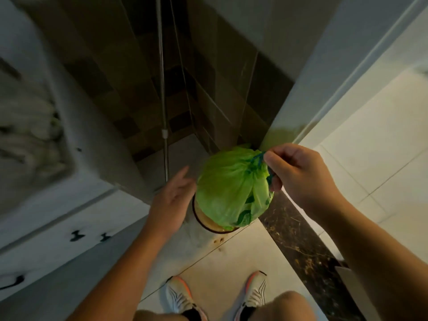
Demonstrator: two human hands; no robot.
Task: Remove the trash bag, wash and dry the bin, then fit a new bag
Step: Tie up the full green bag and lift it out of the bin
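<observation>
A full green trash bag (229,188) bulges above a round bin (203,221) whose dark rim and pale wall show below it on the floor. My right hand (298,174) pinches the bag's blue drawstring at its gathered top right. My left hand (172,200) hovers open with straight fingers at the bag's left side, close to the bin's rim. Most of the bin is hidden under the bag.
A white cabinet (69,218) with dark handles stands to the left. A metal pole (163,112) rises in the tiled corner behind the bin. A white door frame (324,93) and a dark marble threshold (298,242) lie to the right. My two shoes (217,295) stand on pale floor tiles below.
</observation>
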